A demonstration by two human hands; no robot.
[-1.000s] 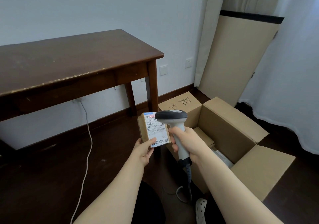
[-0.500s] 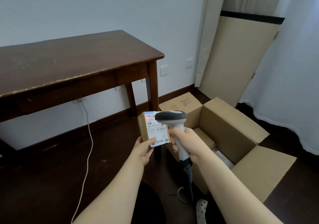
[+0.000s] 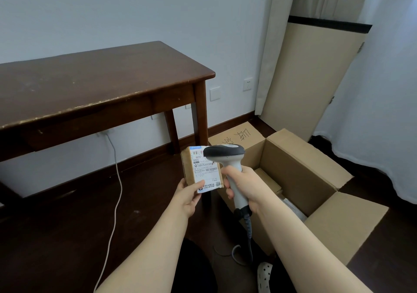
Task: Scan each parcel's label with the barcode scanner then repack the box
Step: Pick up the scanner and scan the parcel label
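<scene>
The parcel (image 3: 203, 170) is just left of the scanner (image 3: 225, 153), the open box (image 3: 300, 175) to their right (table (image 3: 90, 82) behind, further left).

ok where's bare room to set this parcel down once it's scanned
The brown table top is bare from wall to front edge. The floor between the white cable and the left arm is bare too. Crowded: the cardboard box bottom, where parcels lie, and the scanner cord beside it.

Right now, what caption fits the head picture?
Left hand holds a parcel while right hand aims the scanner at its label, beside an open box.
</scene>
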